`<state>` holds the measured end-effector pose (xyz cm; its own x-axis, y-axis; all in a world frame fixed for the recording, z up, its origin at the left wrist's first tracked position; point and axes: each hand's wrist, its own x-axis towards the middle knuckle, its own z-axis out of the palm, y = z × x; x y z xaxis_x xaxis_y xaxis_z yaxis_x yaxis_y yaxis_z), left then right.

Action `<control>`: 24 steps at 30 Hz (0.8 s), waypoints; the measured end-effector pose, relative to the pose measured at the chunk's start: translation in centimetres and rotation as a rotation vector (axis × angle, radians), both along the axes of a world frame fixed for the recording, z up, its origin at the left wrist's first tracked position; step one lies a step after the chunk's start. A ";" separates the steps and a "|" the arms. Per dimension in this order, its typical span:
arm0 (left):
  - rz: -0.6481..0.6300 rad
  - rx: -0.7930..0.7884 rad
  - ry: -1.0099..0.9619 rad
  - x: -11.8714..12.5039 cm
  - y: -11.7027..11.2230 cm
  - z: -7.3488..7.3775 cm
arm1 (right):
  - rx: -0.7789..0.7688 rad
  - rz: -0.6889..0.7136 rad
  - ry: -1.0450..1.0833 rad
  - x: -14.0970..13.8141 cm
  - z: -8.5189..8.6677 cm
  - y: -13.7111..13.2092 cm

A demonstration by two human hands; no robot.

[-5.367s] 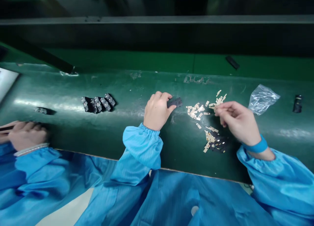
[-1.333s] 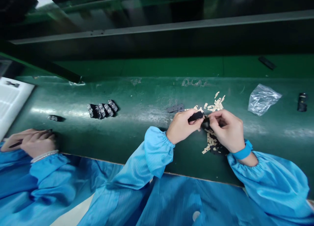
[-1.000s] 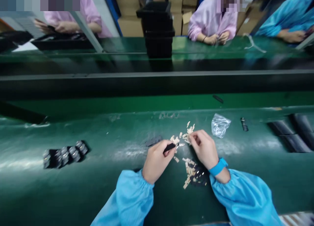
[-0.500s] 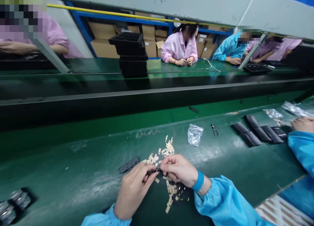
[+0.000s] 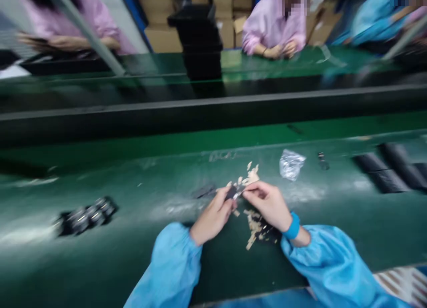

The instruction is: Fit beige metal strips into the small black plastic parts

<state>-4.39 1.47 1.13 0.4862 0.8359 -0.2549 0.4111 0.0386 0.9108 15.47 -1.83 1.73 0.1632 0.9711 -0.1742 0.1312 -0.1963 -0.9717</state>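
Observation:
My left hand (image 5: pixel 212 215) is closed around a small flat black part (image 5: pixel 231 192), held just above the green table. My right hand (image 5: pixel 271 206), with a blue band at the wrist, pinches at the right end of that part. A small pale piece (image 5: pixel 237 194) shows at its fingertips, too blurred to make out fully. Beyond the hands lies a pile of small cream-coloured flat pieces (image 5: pixel 252 176). More cream pieces (image 5: pixel 254 230) are scattered below my right hand. Left of the pile, a dark flat plate (image 5: pixel 204 191) rests near my left fingers.
A clear plastic bag (image 5: pixel 291 164) and a small black part (image 5: pixel 323 161) lie to the right, before rows of black ribbed parts (image 5: pixel 388 180). Shiny clear-topped units (image 5: pixel 88 216) sit at left. Across a raised ledge (image 5: pixel 167 105), people work near stacked black trays (image 5: pixel 200 43).
The view has swung left and down, so the table things sit further right and higher. My hands stay together at the black part. More shiny units show at left.

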 end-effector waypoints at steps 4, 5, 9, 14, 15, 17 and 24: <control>-0.104 -0.159 -0.115 0.5 0.4 -0.9 | -0.002 0.069 -0.086 0.6 -0.5 -0.3; -0.115 -0.185 -0.129 0.5 0.5 -1.3 | -0.009 0.079 -0.099 0.6 -0.7 -0.3; -0.021 -0.268 -0.253 0.8 0.6 -1.9 | -0.013 0.089 -0.174 0.3 -0.8 -0.4; 0.033 -0.315 -0.352 1.2 0.3 -1.2 | -0.017 0.035 -0.238 -0.2 -0.2 -0.7; 0.037 -0.323 -0.362 1.2 0.3 -1.1 | -0.022 0.032 -0.240 -0.3 -0.2 -0.8; 0.043 -0.326 -0.364 1.3 0.3 -1.0 | -0.029 0.036 -0.250 -0.2 -0.2 -0.9; 0.026 -0.305 -0.368 1.3 0.2 -1.1 | -0.016 0.048 -0.281 -0.2 -0.1 -0.8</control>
<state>-3.12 1.68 0.01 0.5703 0.7625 -0.3054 0.0591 0.3328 0.9412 15.27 -2.63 1.65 0.1610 0.9765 -0.1436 0.4045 -0.1980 -0.8928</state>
